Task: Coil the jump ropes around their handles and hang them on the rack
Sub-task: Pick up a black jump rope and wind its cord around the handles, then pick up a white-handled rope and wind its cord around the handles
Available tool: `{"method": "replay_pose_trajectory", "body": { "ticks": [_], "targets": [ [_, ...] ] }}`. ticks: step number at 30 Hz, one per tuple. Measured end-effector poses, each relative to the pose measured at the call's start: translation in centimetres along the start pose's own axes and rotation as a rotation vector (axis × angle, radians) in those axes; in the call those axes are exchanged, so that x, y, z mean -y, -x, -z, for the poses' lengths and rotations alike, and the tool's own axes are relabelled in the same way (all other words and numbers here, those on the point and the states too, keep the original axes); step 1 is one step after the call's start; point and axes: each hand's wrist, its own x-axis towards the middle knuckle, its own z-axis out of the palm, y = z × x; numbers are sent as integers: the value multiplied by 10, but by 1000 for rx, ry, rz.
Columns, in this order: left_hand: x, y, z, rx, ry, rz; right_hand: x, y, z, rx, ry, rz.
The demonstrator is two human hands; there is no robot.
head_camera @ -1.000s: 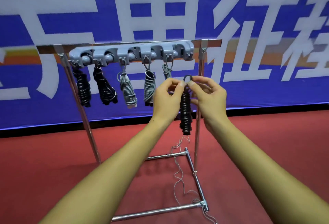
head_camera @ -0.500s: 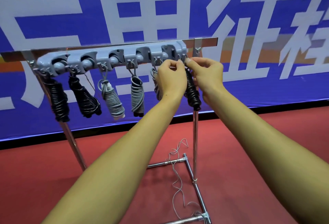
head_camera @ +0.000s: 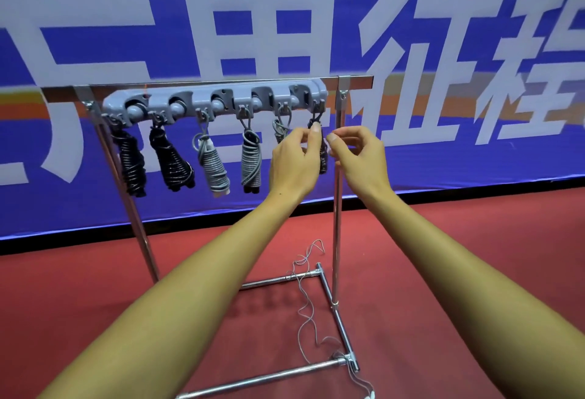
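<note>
A chrome rack [head_camera: 337,208] carries a grey hook strip [head_camera: 221,102]. Several coiled jump ropes hang from its hooks: two black ones [head_camera: 131,164] [head_camera: 171,166] on the left, then two grey ones [head_camera: 213,166] [head_camera: 250,161]. A further grey rope [head_camera: 279,127] is mostly hidden behind my left hand. The last black coiled rope [head_camera: 322,158] hangs by its loop from the rightmost hook [head_camera: 317,107]. My left hand [head_camera: 294,161] is just left of it, thumb tip against its top. My right hand [head_camera: 361,154] hovers just right of it, fingers loosely curled and holding nothing.
A thin loose cord [head_camera: 305,303] trails over the red floor [head_camera: 79,303] by the rack's base bars [head_camera: 262,378]. A blue banner with large white characters [head_camera: 411,34] stands close behind the rack.
Both hands lifted the black coiled rope to the rightmost hook and hung its loop there. They have since dropped slightly and loosened, and the rope hangs from the hook.
</note>
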Motion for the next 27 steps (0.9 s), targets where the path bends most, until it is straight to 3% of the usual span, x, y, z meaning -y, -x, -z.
{"method": "replay_pose_trajectory", "body": {
  "ticks": [4,9,19,27],
  "targets": [
    [7,48,11,74,-147,31,1,55,11,24,13,-2],
    [57,106,-5,200,-208,166,-50,119,13,39,25,-152],
    [240,243,-96,565,-217,451,-247,231,14,-46,33,-633],
    [358,362,-173,790,-304,648,-422,330,24,-8,317,-1001]
  ]
}}
